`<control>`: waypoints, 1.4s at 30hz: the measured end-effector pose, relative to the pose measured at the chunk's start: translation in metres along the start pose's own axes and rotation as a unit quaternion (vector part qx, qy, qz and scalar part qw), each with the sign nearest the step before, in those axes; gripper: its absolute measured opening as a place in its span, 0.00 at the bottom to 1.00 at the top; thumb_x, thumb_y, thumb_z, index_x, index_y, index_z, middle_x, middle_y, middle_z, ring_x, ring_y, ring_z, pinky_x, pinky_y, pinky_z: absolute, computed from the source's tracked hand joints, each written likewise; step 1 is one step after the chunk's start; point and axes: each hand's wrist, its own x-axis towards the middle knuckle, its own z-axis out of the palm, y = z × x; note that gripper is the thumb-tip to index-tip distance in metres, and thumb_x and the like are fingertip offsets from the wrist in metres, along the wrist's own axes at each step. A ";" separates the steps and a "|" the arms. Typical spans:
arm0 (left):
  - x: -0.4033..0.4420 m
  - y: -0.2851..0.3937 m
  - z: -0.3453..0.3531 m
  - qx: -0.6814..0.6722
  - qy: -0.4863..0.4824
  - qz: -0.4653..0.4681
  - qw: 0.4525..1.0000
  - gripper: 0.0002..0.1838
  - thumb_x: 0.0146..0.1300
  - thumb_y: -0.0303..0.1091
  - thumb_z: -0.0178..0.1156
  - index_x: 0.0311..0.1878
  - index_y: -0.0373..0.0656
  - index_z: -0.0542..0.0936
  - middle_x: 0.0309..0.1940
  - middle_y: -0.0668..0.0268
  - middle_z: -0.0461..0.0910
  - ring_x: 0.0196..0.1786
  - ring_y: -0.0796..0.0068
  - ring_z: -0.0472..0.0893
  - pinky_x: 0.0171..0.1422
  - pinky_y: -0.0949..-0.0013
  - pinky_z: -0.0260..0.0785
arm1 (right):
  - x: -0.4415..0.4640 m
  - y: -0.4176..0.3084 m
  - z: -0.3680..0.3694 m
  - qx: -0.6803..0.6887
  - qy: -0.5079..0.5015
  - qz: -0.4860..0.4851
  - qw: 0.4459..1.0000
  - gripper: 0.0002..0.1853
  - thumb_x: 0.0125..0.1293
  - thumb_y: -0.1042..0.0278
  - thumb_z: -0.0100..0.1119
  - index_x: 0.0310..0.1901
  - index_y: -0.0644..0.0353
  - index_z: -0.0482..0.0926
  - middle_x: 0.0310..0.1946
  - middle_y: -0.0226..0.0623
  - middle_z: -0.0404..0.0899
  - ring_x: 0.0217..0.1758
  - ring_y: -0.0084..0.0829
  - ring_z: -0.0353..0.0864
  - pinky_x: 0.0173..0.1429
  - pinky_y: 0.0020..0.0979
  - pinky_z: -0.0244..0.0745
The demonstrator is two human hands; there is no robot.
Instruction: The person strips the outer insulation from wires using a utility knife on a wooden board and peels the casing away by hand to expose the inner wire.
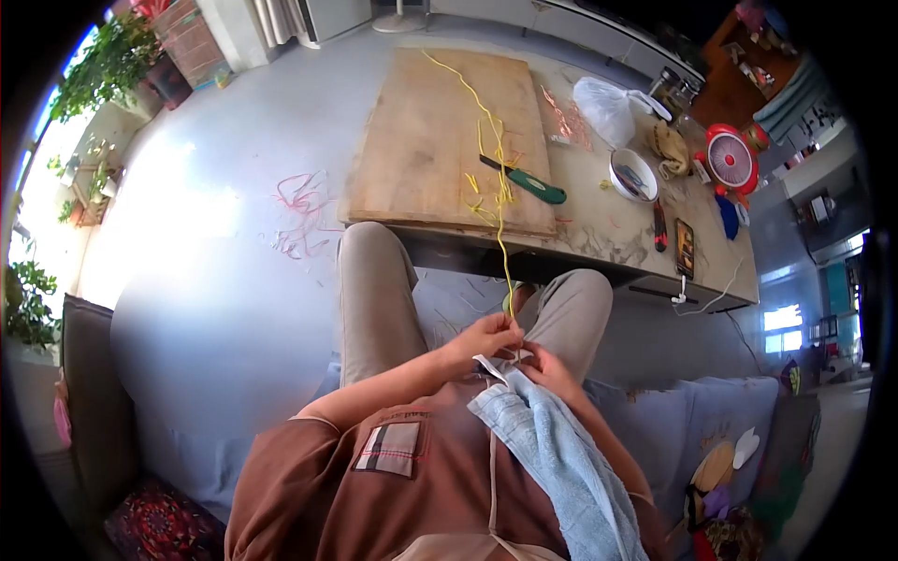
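Observation:
A yellow cord (506, 252) runs from the wooden board (421, 140) over the table's near edge down to my hands. My left hand (491, 338) pinches the cord near its lower end, above my lap. Close beside it on the right, my right hand (545, 365) has its fingers closed at the same end of the cord. A light blue towel (561, 449) hangs over my chest, just below the hands. On the board, a green-handled knife (538, 185) lies by tangled yellow strands, its dark blade under or against them.
On the table (599, 215) are a white bowl (633, 176), a plastic bag (606, 110), a red fan (732, 159), a phone (686, 248) and a red-black tool (659, 227). Reddish strands (301, 196) lie on the floor at left.

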 end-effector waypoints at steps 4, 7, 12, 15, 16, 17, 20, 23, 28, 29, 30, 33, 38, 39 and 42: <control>0.003 -0.001 -0.006 -0.014 0.013 0.039 0.999 0.12 0.59 0.34 0.59 0.36 0.39 0.68 0.31 0.66 0.74 0.34 0.79 0.76 0.40 0.75 0.71 | 0.003 0.024 -0.013 0.032 0.020 -0.043 0.998 0.21 0.63 0.72 0.51 0.58 0.63 0.65 0.36 0.32 0.75 0.34 0.20 0.74 0.41 0.21 0.69; -0.014 0.006 -0.004 0.166 -0.004 0.129 0.978 0.17 0.59 0.41 0.59 0.41 0.36 0.71 0.33 0.64 0.75 0.38 0.75 0.76 0.45 0.71 0.70 | 0.001 -0.015 -0.004 0.137 0.057 -0.073 0.986 0.20 0.61 0.75 0.53 0.56 0.63 0.67 0.35 0.30 0.74 0.31 0.16 0.71 0.34 0.17 0.67; -0.012 0.019 0.011 0.213 -0.125 0.070 0.967 0.20 0.61 0.49 0.55 0.36 0.36 0.77 0.30 0.64 0.77 0.40 0.73 0.75 0.46 0.69 0.67 | 0.009 -0.074 0.008 0.148 0.124 -0.107 0.975 0.18 0.63 0.74 0.53 0.55 0.59 0.68 0.33 0.27 0.73 0.25 0.10 0.65 0.23 0.10 0.57; -0.003 0.021 0.000 -0.006 -0.016 0.027 0.999 0.18 0.61 0.46 0.53 0.24 0.42 0.76 0.22 0.68 0.75 0.28 0.76 0.71 0.35 0.71 0.65 | 0.009 -0.061 -0.015 0.127 0.063 -0.005 0.990 0.15 0.67 0.67 0.47 0.55 0.58 0.69 0.28 0.27 0.73 0.23 0.13 0.64 0.19 0.15 0.57; 0.007 0.022 -0.010 -0.146 0.021 -0.028 0.989 0.16 0.60 0.43 0.53 0.21 0.43 0.74 0.20 0.69 0.73 0.24 0.76 0.70 0.32 0.71 0.65 | 0.011 -0.058 -0.010 0.137 0.054 0.003 0.989 0.15 0.67 0.65 0.47 0.54 0.58 0.70 0.28 0.27 0.74 0.23 0.14 0.65 0.20 0.16 0.59; 0.024 0.019 -0.027 -0.267 0.041 0.000 0.963 0.15 0.59 0.41 0.52 0.20 0.44 0.72 0.17 0.69 0.71 0.22 0.75 0.68 0.31 0.70 0.64 | 0.011 -0.054 -0.001 0.150 0.045 0.011 0.988 0.15 0.68 0.64 0.46 0.53 0.58 0.70 0.27 0.28 0.74 0.24 0.15 0.66 0.22 0.17 0.61; 0.058 0.050 -0.102 -0.380 0.115 0.067 0.915 0.14 0.60 0.35 0.47 0.18 0.45 0.69 0.15 0.68 0.67 0.21 0.72 0.68 0.30 0.67 0.66 | 0.004 -0.033 -0.010 0.153 0.006 0.016 0.988 0.14 0.68 0.62 0.44 0.46 0.61 0.75 0.29 0.29 0.76 0.30 0.18 0.72 0.34 0.18 0.68; 0.063 0.133 -0.127 -0.134 0.163 0.079 0.974 0.11 0.63 0.37 0.48 0.31 0.42 0.74 0.24 0.65 0.74 0.28 0.73 0.75 0.36 0.68 0.71 | -0.036 -0.057 0.008 0.000 0.103 -0.056 0.993 0.14 0.67 0.62 0.44 0.42 0.62 0.76 0.21 0.23 0.68 0.22 0.16 0.64 0.28 0.17 0.60; 0.082 0.213 -0.222 0.014 0.245 0.056 0.968 0.07 0.61 0.38 0.54 0.33 0.45 0.74 0.26 0.67 0.76 0.31 0.73 0.77 0.39 0.64 0.73 | -0.074 -0.089 0.006 0.124 0.113 0.042 0.985 0.14 0.68 0.62 0.43 0.38 0.62 0.76 0.13 0.16 0.54 0.15 0.11 0.50 0.20 0.17 0.44; 0.080 0.227 -0.236 -0.028 0.260 0.050 0.964 0.07 0.61 0.36 0.55 0.30 0.44 0.73 0.20 0.67 0.74 0.25 0.73 0.76 0.37 0.63 0.73 | -0.077 -0.088 0.006 0.125 0.097 0.042 0.986 0.14 0.68 0.62 0.43 0.38 0.62 0.76 0.13 0.16 0.54 0.15 0.11 0.50 0.20 0.17 0.44; 0.079 0.236 -0.236 -0.043 0.300 0.059 0.951 0.09 0.60 0.34 0.57 0.27 0.43 0.73 0.15 0.67 0.71 0.19 0.73 0.73 0.35 0.63 0.74 | -0.080 -0.087 0.009 0.128 0.080 0.044 0.988 0.14 0.68 0.62 0.43 0.38 0.62 0.76 0.13 0.16 0.54 0.15 0.11 0.49 0.21 0.17 0.44; 0.126 0.234 -0.260 -0.184 0.314 0.074 0.929 0.06 0.59 0.28 0.54 0.28 0.39 0.70 0.18 0.61 0.70 0.22 0.65 0.72 0.38 0.57 0.74 | -0.083 -0.091 0.015 0.093 0.088 0.025 0.991 0.13 0.68 0.64 0.43 0.36 0.62 0.75 0.14 0.15 0.54 0.17 0.10 0.49 0.23 0.17 0.44; 0.170 0.234 -0.253 -0.338 0.350 0.113 0.866 0.07 0.60 0.26 0.53 0.26 0.40 0.68 0.17 0.65 0.67 0.20 0.71 0.68 0.41 0.56 0.74 | -0.100 -0.110 0.028 0.020 0.132 0.034 0.990 0.12 0.67 0.66 0.43 0.35 0.63 0.76 0.16 0.17 0.62 0.18 0.11 0.56 0.25 0.16 0.50; 0.182 0.230 -0.275 -0.364 0.316 0.127 0.867 0.08 0.60 0.27 0.53 0.26 0.40 0.68 0.17 0.66 0.67 0.20 0.71 0.68 0.42 0.56 0.74 | -0.103 -0.110 0.028 -0.002 0.142 0.023 0.990 0.12 0.67 0.66 0.43 0.35 0.63 0.76 0.16 0.18 0.64 0.19 0.11 0.58 0.26 0.16 0.53; 0.210 0.227 -0.316 -0.297 0.248 0.174 0.906 0.09 0.60 0.31 0.55 0.26 0.40 0.69 0.18 0.66 0.67 0.20 0.72 0.68 0.42 0.56 0.75 | -0.106 -0.104 0.028 -0.067 0.183 -0.004 0.981 0.13 0.67 0.65 0.44 0.34 0.63 0.77 0.19 0.24 0.70 0.22 0.14 0.65 0.29 0.18 0.60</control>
